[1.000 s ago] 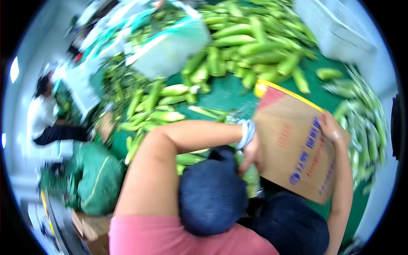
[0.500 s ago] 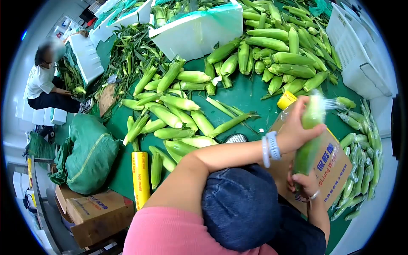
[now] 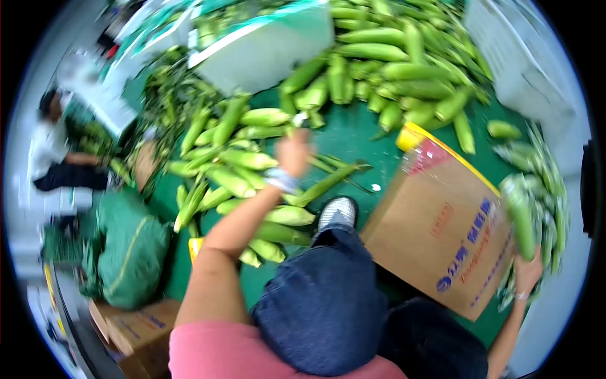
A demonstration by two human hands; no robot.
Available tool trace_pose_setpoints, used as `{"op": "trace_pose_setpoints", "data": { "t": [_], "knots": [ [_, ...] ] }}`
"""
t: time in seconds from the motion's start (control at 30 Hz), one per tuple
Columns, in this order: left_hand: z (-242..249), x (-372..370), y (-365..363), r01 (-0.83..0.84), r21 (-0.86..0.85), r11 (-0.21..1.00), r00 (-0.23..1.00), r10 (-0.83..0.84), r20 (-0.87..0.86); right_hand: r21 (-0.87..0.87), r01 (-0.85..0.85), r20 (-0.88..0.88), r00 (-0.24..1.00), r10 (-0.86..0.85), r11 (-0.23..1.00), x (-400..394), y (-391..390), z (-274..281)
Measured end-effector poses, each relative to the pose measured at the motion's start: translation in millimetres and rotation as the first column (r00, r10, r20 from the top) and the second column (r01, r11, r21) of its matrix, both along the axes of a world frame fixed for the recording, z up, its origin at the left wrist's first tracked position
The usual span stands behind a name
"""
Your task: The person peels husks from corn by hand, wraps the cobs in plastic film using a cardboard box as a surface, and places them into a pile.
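Observation:
My right hand [image 3: 528,273] is at the far right, closed around the lower end of an ear of corn [image 3: 519,218] in clear plastic wrap. That ear stands nearly upright against a pile of wrapped corn [image 3: 548,189]. Over a group of unwrapped green ears [image 3: 237,180], my left hand [image 3: 295,155] is raised. Motion smears its fingers, and I see nothing clearly held in it. A cardboard box [image 3: 435,227] with blue and red print lies between my hands. Along its far edge runs a yellow roll [image 3: 410,136], with clear film on the box's corner.
A large heap of corn [image 3: 410,69] lies at the back, beside white foam boxes [image 3: 265,54] and a white crate [image 3: 524,69]. Husks [image 3: 167,95] and a green sack [image 3: 129,246] are on the left. Another person [image 3: 60,148] is at far left. My denim-covered knee [image 3: 325,303] is in front.
Both hands were on the wrapped ear above the box. My right hand has carried it right to the wrapped pile; my left hand has let go and swung left over the unwrapped corn.

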State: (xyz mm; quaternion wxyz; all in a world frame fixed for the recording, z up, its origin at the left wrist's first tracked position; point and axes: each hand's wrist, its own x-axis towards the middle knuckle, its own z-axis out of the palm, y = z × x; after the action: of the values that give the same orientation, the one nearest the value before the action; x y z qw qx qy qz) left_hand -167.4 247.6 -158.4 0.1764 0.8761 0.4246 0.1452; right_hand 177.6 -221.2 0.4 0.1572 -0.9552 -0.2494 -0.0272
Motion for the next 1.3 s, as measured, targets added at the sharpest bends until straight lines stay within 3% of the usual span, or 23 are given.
{"op": "trace_pose_setpoints", "data": {
  "t": [0.03, 0.1, 0.17, 0.2, 0.23, 0.27, 0.3, 0.37, 0.4, 0.5, 0.57, 0.63, 0.7, 0.73, 0.77, 0.87, 0.93, 1.0, 1.07, 1.1, 1.17, 1.23, 1.3],
  "knots": [
    [-5.4, -37.4, 30.7, -0.075, 0.117, 0.990, 0.980, 0.095, -0.177, -0.018, 0.069, -0.008, 0.998, -0.069, 0.997, 33.5, -35.7, 2.7],
    [-62.6, -137.7, 92.3, 0.215, 0.386, 0.897, 0.891, -0.019, -0.453, 0.072, 0.281, 0.029, 0.959, -0.283, 0.957, 118.3, -140.4, -10.6],
    [-44.3, -163.1, 98.2, 0.049, 0.029, 0.998, 0.693, -0.013, -0.721, 0.093, 0.634, -0.112, 0.773, -0.625, 0.768, 195.3, -230.4, -23.0],
    [-69.8, -182.2, 120.8, 0.082, 0.064, 0.995, 0.689, -0.010, -0.725, 0.401, 0.652, -0.233, 0.752, -0.616, 0.644, 188.7, -223.0, -27.5],
    [-63.7, -180.7, 125.8, 0.203, 0.024, 0.979, 0.681, -0.123, -0.721, -0.095, 0.366, 0.047, 0.931, -0.363, 0.926, 237.6, -282.6, -61.1],
    [-49.8, -160.4, 115.4, 0.236, 0.067, 0.970, 0.734, -0.132, -0.666, 0.022, 0.466, 0.094, 0.880, -0.466, 0.884, 164.0, -184.5, -28.8],
    [-23.5, -128.2, 90.8, 0.262, 0.093, 0.961, 0.778, -0.152, -0.610, 0.068, 0.287, -0.051, 0.958, -0.284, 0.956, 119.6, -125.2, -14.5],
    [21.7, -52.5, 53.6, 0.443, 0.339, 0.830, 0.858, -0.283, -0.427, -0.024, 0.202, -0.367, 0.909, -0.196, 0.979, 64.6, -54.8, -32.3],
    [29.7, -21.6, 50.7, 0.462, 0.259, 0.848, 0.883, -0.411, -0.228, -0.207, 0.036, -0.367, 0.923, -0.112, 0.978, 47.3, -27.0, -37.8],
    [113.0, 107.5, -46.2, 0.536, 0.106, 0.838, 0.812, -0.546, 0.207, -0.385, -0.087, -0.285, 0.958, -0.029, 0.919, 6.2, 41.1, -48.0],
    [146.0, 177.6, -108.0, 0.694, 0.148, 0.705, 0.672, -0.707, 0.220, -0.409, -0.110, -0.324, 0.946, -0.031, 0.906, 2.7, 54.6, -50.0],
    [146.0, 233.0, -151.1, 0.816, 0.206, 0.540, 0.519, -0.842, 0.148, 0.101, 0.080, -0.790, 0.613, 0.031, 0.992, 11.4, 50.5, -67.0],
    [120.9, 268.9, -174.2, 0.856, 0.116, 0.505, 0.491, -0.862, 0.126, 0.191, 0.121, -0.858, 0.503, 0.106, 0.974, 10.8, 24.9, -71.5],
    [108.4, 274.8, -172.7, 0.858, 0.117, 0.500, 0.487, -0.865, 0.123, 0.371, 0.297, -0.912, 0.294, 0.285, 0.880, 8.6, 3.7, -75.1],
    [96.1, 281.0, -172.0, 0.868, 0.099, 0.486, 0.483, -0.874, 0.055, 0.470, 0.496, -0.868, 0.107, 0.486, 0.730, 10.1, -15.8, -78.0],
    [93.5, 286.3, -170.9, 0.909, 0.048, 0.413, 0.414, -0.910, -0.024, 0.615, 0.627, -0.754, 0.290, 0.589, 0.478, 28.2, -38.9, -65.9],
    [95.4, 280.1, -177.8, 0.935, 0.003, 0.354, 0.353, -0.932, -0.076, 0.845, 0.480, -0.467, 0.452, 0.760, 0.234, 49.3, -7.6, -62.3],
    [97.6, 284.3, -180.7, 0.937, -0.068, 0.342, 0.341, -0.940, -0.029, 0.860, 0.217, -0.463, 0.709, 0.531, 0.461, 31.7, 63.6, -37.9],
    [102.6, 284.7, -172.6, 0.936, -0.186, 0.299, 0.320, -0.943, 0.090, 0.606, -0.330, -0.166, 0.837, 0.521, 0.724, 23.3, 103.5, -67.3],
    [105.0, 277.5, -166.7, 0.931, -0.183, 0.315, 0.333, -0.940, 0.078, 0.425, -0.556, 0.161, 0.823, 0.545, 0.714, 18.8, 112.6, -72.6],
    [105.9, 251.2, -159.8, 0.843, 0.113, 0.526, 0.505, -0.846, 0.169, 0.110, -0.600, 0.362, 0.767, 0.530, 0.793, 9.9, 114.7, -78.2],
    [102.8, 211.9, -143.3, 0.674, 0.112, 0.730, 0.717, -0.684, 0.137, 0.088, -0.596, 0.344, 0.770, 0.538, 0.798, 12.7, 115.8, -81.1],
    [90.5, 182.1, -136.0, 0.698, 0.117, 0.707, 0.703, -0.707, 0.078, 0.071, -0.587, 0.327, 0.778, 0.537, 0.807, 15.0, 119.5, -82.3]
  ]
}}
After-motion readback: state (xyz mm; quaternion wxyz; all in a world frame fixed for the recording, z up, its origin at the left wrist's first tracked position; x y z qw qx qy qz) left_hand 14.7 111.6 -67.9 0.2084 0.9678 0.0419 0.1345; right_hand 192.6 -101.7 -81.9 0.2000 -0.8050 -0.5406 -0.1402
